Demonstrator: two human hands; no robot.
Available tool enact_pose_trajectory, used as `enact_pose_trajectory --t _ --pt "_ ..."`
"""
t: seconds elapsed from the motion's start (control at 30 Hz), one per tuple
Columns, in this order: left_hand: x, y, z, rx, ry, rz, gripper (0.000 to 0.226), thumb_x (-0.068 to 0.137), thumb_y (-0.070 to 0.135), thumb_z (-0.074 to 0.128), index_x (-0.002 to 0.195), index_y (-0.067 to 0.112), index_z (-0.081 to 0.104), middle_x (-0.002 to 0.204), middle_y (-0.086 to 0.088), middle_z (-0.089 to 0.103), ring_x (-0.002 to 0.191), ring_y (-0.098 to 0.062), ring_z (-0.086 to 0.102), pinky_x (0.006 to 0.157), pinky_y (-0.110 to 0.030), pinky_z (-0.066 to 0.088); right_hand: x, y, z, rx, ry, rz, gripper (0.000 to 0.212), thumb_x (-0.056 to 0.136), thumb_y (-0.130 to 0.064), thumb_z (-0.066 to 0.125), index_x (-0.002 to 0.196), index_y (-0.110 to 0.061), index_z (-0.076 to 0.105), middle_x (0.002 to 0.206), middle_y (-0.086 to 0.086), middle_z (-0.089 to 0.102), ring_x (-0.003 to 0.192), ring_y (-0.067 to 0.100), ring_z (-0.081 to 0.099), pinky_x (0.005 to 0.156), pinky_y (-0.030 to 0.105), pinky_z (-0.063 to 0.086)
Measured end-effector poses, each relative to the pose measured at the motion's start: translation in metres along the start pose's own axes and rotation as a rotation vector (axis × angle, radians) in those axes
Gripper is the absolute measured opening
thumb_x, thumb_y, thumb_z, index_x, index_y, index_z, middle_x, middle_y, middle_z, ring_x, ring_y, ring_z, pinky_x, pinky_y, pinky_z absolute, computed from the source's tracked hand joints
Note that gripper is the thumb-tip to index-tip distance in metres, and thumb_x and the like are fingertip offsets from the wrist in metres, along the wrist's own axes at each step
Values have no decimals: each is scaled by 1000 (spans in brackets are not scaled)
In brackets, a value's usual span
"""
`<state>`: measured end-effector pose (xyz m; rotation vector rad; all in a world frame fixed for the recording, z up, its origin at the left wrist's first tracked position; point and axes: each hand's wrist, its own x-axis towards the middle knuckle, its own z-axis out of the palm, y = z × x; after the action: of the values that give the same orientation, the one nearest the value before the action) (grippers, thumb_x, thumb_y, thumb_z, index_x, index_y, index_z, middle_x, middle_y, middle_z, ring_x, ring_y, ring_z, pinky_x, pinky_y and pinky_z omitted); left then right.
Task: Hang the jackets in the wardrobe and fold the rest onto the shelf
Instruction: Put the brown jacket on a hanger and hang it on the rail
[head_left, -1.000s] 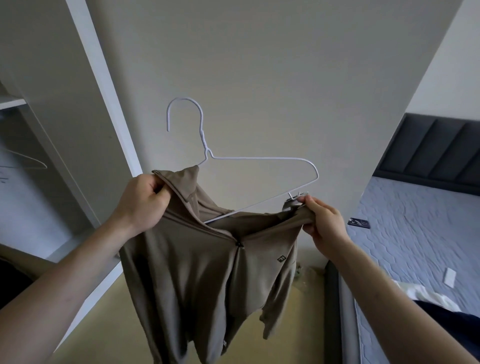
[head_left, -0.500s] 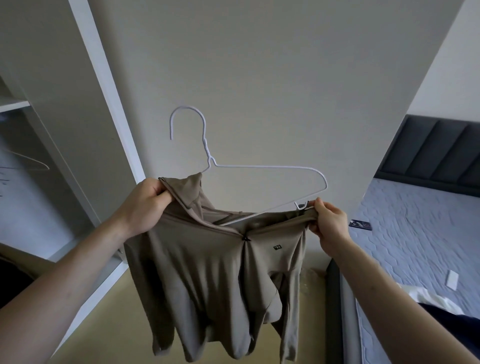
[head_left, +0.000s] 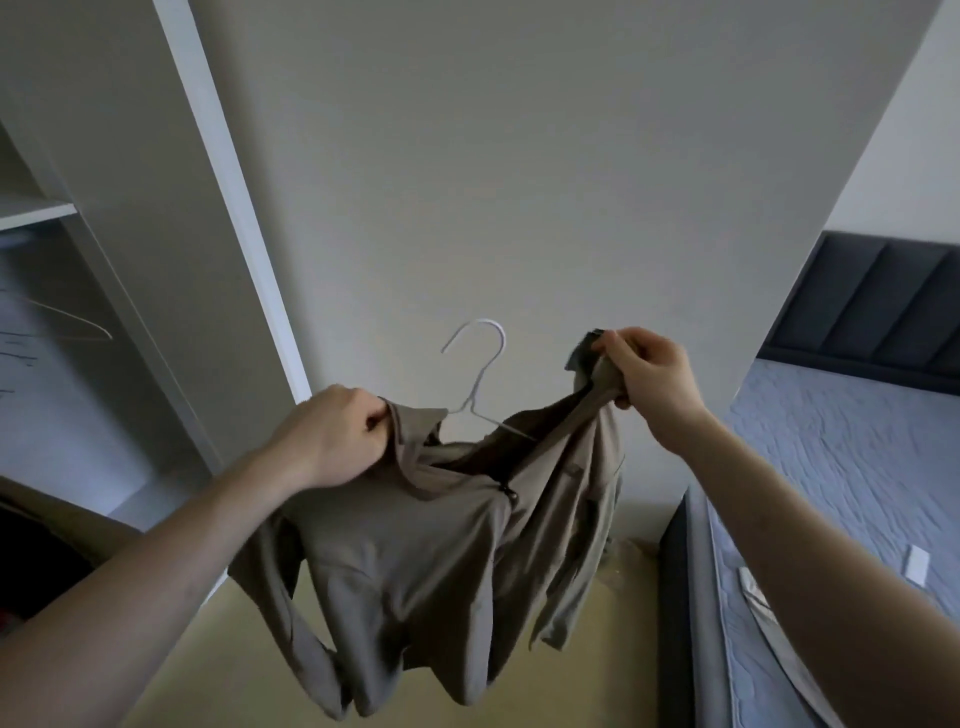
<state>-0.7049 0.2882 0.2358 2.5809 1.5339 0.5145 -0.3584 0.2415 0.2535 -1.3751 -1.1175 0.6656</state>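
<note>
Since the earlier frames, both hands are dropping lower in the head view and the right hand (head_left: 652, 382) is rising above the left, pulling its side of the jacket up over the hanger's arm, which is now mostly hidden inside the cloth. The taupe zip jacket (head_left: 415, 561) is hanging in mid-air in front of the wall, not yet in the wardrobe (head_left: 130, 260), whose open bay is lying to the left. The left hand (head_left: 332, 436) is making a closed grip on the collar and shoulder on its side, holding that part seated on the white wire hanger (head_left: 480, 379). The right hand is pinching the opposite collar edge between thumb and curled fingers, probably to stretch the neck opening so the shoulder can slide over the wire. Only the hook and part of one sloping arm are showing above the fabric. A second wire hanger (head_left: 67, 325) is hanging inside the wardrobe. To the right, the bed (head_left: 857, 467) is carrying further items still to be sorted.
</note>
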Motion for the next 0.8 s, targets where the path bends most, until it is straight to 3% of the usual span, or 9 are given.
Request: enact_pose_trajectory --t 0.13,0.2,0.27,0.33,0.4,0.5,0.6,0.7,0.8 --pt "9 12 14 -221 90 -83 34 93 24 48 63 9 53 61 -5 60 65 -30 57 59 -40 45 -9 -51 43 -249 -338 -247 27 100 -28 61 78 -31 75 63 -9 65 48 13 56 46 26 46" --pt "11 10 13 -341 112 -114 35 89 29 44 60 11 50 57 1 58 59 -20 52 58 -37 41 -17 -66 58 -377 -529 -290 19 102 -29 61 88 -30 75 67 -13 65 52 12 62 49 28 54" --pt "9 7 12 -417 111 -139 37 87 32 44 60 7 45 51 7 46 53 -12 39 56 -34 34 -23 -73 65 -560 -647 -329 10 100 -30 65 105 -27 73 71 -17 65 61 6 65 67 32 60" --pt "6 3 11 -488 114 -158 41 83 39 44 62 3 44 53 5 38 54 -9 33 57 -33 32 -26 -72 67 -780 -693 -394 25 95 -30 68 120 -30 69 86 -20 69 80 -1 64 92 34 54" --pt "2 -1 10 -557 119 -159 53 78 49 46 66 -1 56 57 -2 42 58 -11 36 59 -33 34 -27 -73 68 -907 -692 -457 32 94 -25 64 125 -31 70 105 -15 72 100 7 66 102 36 50" --pt "3 -10 7 -614 118 -146 60 77 54 45 77 -2 68 66 -12 54 68 -12 45 67 -43 46 -21 -71 66 -940 -677 -525 25 96 -18 63 116 -29 76 103 -7 75 95 11 69 92 32 56" --pt "8 -21 4 -635 109 -142 65 79 53 45 83 -10 62 75 -3 55 74 -13 47 76 -51 49 -9 -71 59 -888 -550 -535 30 95 -22 68 118 -39 73 99 -19 74 90 -1 67 78 9 51" --pt "11 -29 2 -652 85 -138 58 79 51 46 77 -4 62 77 -1 52 76 -13 46 77 -51 49 1 -74 48 -760 -485 -543 35 92 -21 73 121 -39 66 91 -21 73 84 -2 70 75 22 58" --pt "12 -39 0 -665 66 -162 47 79 54 47 76 9 58 82 3 55 79 -12 47 83 -50 51 14 -69 37 -682 -375 -652 43 88 -25 77 126 -35 62 104 -19 69 96 4 68 80 30 58"
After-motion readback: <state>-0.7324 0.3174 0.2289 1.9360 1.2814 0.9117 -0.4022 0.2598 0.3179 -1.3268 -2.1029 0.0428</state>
